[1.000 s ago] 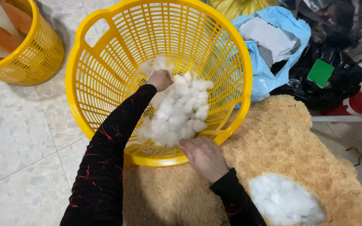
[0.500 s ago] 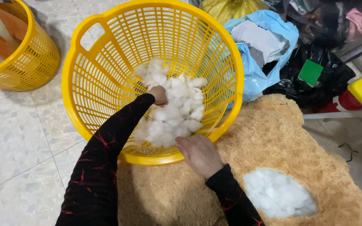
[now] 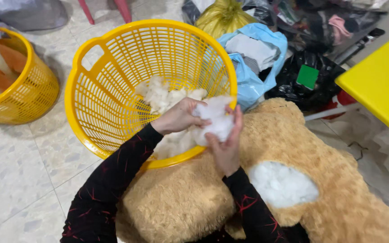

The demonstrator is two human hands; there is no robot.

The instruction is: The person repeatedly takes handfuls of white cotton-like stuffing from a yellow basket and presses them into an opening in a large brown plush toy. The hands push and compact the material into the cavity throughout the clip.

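A pale speckled terrazzo floor (image 3: 19, 166), divided by thin joint lines, is seen underneath everything. A large yellow slatted plastic basket (image 3: 109, 90) is set on it, and a smaller yellow basket (image 3: 32, 96) is stood to the left, well apart. A tan plush toy (image 3: 302, 148) is laid just beside the large basket. Farther back, a light blue plastic bag (image 3: 253, 76), a yellow bag (image 3: 221, 18) and black bags (image 3: 307, 90) are piled together.

Packages noted behind the large basket: one yellow plastic bag (image 3: 221, 15), knotted, at top centre; one light blue plastic bag (image 3: 253, 74) just below it, open, holding folded grey and white cloth; black plastic bags (image 3: 309, 90) to its right, one bearing a green square label (image 3: 307, 76)
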